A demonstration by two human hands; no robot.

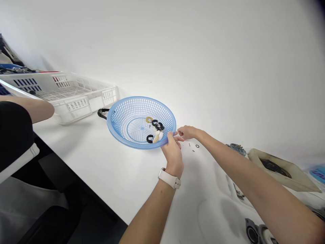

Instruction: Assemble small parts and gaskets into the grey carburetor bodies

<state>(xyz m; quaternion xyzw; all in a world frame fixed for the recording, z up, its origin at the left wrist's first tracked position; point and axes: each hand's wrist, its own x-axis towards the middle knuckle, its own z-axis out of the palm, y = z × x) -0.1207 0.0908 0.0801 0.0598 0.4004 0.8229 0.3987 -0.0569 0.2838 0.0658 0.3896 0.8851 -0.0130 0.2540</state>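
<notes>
My left hand (174, 149), with a white watch on its wrist, grips the right rim of a round blue plastic basket (119, 139), thumb over the edge. The basket is tilted. Inside it lie a yellowish ring (149, 119), several black curved parts (149, 138) and whitish pieces (157, 135). Just right of the basket, my right hand (186, 132) is low at the white table with its fingers closed; anything between them is too small to make out. Near it on the table are a small black ring (197, 146) and tiny bits.
White crates (76, 106) stand at the left, beside a black cable loop (103, 113). Another person's arm (40, 108) reaches in there. At the right are a cream tray (291, 169) with dark rings and grey metal parts (256, 232). The table's front edge runs along the lower left.
</notes>
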